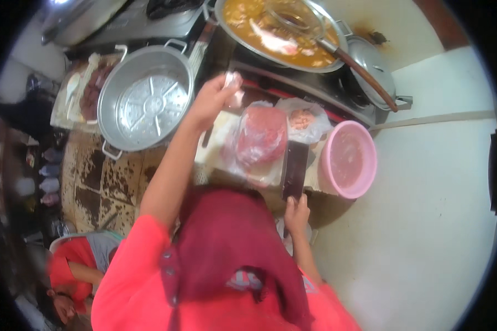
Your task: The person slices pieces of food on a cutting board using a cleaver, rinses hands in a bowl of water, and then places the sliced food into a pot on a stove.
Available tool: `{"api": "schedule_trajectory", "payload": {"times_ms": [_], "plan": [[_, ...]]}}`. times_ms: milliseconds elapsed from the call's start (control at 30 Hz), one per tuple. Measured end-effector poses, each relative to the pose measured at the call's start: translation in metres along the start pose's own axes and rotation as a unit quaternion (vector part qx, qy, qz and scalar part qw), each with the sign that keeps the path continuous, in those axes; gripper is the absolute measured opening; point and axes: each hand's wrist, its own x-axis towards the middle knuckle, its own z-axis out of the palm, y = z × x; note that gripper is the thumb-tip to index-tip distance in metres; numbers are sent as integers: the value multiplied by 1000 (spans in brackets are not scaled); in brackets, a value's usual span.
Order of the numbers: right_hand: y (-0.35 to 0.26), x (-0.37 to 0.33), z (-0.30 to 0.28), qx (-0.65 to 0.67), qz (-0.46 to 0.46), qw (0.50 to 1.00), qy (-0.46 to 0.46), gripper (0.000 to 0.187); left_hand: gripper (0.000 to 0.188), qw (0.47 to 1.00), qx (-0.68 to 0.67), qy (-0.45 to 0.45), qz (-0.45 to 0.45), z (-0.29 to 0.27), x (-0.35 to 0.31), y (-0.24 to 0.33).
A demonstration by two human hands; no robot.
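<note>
My left hand (209, 102) is raised over the far left of the cutting board, its fingers closed on a pale pinkish-white piece (233, 83). Whether that piece is fat or meat, I cannot tell. In my right hand (297, 214) is the handle of a cleaver (295, 171), its broad dark blade pointing away from me. Just left of the blade, a large lump of raw meat (261, 132) rests with clear plastic around its lower part. Behind the blade lies an opened white plastic bag (319, 126) with small pinkish pieces (300, 118) in it. The whitish board (209, 157) shows beneath.
A pink basin (370, 171) of cloudy liquid stands at right. At the back, a wide pan (226, 27) of orange-yellow broth holds a wooden-handled strainer (364, 74). A perforated-bottom aluminium pot (106, 99) is at left, beside a tray (66, 122). Another person (74, 270) is lower left.
</note>
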Motion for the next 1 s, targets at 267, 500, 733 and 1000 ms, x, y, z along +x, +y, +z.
{"api": "schedule_trajectory", "payload": {"times_ms": [267,500,733,1000], "plan": [[39,-4,-41,42,81,995,34,22,19,763,590,-66,255,74,165,62],[72,-37,-67,34,161,986,20,21,29,548,832,-55,60,109,214,99],[124,-31,-91,31,191,980,-47,22,23,570,801,96,154,90,239,106],[135,10,-137,24,74,997,-18,20,25,660,726,30,194,77,231,93]]}}
